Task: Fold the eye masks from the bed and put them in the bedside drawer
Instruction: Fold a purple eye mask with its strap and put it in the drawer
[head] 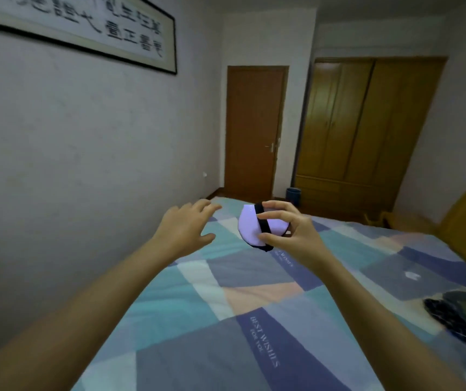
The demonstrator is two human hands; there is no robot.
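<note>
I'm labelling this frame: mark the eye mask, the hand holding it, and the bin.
eye mask (250, 224), head view, lilac face.
right hand (292, 231), head view, its back.
bin (293, 195), head view, blue side.

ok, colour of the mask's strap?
Black, across the lilac eye mask held in the right hand; head view.

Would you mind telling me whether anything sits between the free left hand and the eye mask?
Nothing visible does. The left hand is open just left of the eye mask, which the right hand holds above the bed.

Dim, bluish, soft picture.
Wide-angle bending tilts the walls; the mask (257, 224) glares pale; forearms blur near the bottom edge.
</note>
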